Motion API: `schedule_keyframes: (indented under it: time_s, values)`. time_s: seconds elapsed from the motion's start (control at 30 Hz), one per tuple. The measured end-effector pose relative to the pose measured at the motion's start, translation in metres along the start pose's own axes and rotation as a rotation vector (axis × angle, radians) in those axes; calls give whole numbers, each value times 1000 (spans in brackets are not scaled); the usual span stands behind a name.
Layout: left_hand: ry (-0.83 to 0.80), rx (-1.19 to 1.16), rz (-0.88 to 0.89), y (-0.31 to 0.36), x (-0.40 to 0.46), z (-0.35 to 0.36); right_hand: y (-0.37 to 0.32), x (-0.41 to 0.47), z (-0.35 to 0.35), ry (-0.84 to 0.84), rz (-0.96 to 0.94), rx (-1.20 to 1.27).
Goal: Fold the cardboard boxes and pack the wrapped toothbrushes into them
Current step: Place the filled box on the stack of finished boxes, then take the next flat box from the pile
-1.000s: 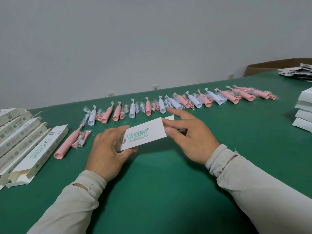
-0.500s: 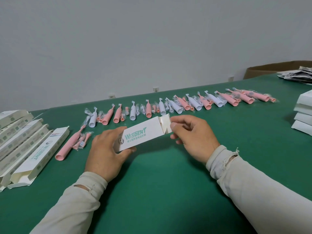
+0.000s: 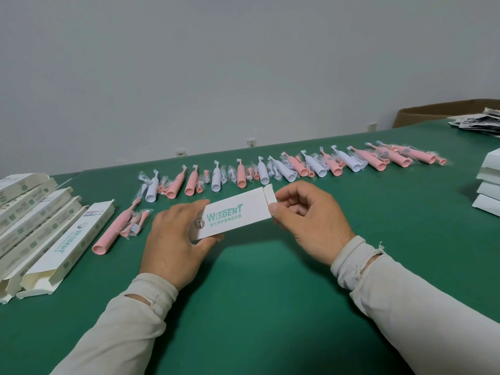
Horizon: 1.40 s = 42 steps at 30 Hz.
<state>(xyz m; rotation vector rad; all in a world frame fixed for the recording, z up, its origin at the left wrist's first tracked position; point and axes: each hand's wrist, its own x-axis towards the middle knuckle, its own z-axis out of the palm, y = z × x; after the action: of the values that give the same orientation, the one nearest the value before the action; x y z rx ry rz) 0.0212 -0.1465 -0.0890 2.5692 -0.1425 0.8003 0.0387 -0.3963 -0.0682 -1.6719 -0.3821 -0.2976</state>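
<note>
I hold a white cardboard box (image 3: 238, 212) with green WISDENT lettering above the middle of the green table (image 3: 257, 307). My left hand (image 3: 173, 239) grips its left end, thumb underneath. My right hand (image 3: 308, 215) pinches the small end flap at its right end, fingers curled. A long row of wrapped pink and white toothbrushes (image 3: 295, 169) lies beyond the box. One more pink toothbrush (image 3: 113, 231) with wrapped brush heads lies to the left.
Several folded white boxes (image 3: 40, 231) lie side by side at the left edge, open ends toward me. A stack of flat white boxes (image 3: 487, 190) sits at the right. Printed leaflets (image 3: 479, 123) and a brown carton (image 3: 433, 110) are at the far right.
My right hand went from resting straight fingers along the box's right end to curling and pinching the end flap, which now stands out. The left hand kept its grip.
</note>
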Motion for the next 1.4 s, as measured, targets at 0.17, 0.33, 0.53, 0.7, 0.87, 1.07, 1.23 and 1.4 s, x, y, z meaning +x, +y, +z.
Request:
schedule_keyframes:
  time_s: [0.17,0.33,0.53,0.7,0.87,1.07,1.23,1.4]
  values:
    - [2,3,-5,1,0,-1,-2,-2,-1,-19,-46,-105]
    - [-5,18,-22,4,-1,-2,-3,-4,-1,-45,-70,-200]
    - [-28,0,-62,13,-4,-3,5,-4,8,-43,-77,-163]
    - [-128,-73,-14,18,-7,2,4,3,9,97,139,95]
    - [-135,-399,-168,28,-10,9,-11,-5,-5,15,-153,-727]
    - [-63,-625,-231,62,-12,4,-33,-25,11,-438,-555,-1124]
    - [-289,-924,-109,92,-6,-10,-50,-27,-9,-186,-622,-1312]
    - [-282,-1034,-77,127,3,-7,-56,-45,-34,-3,-655,-1240]
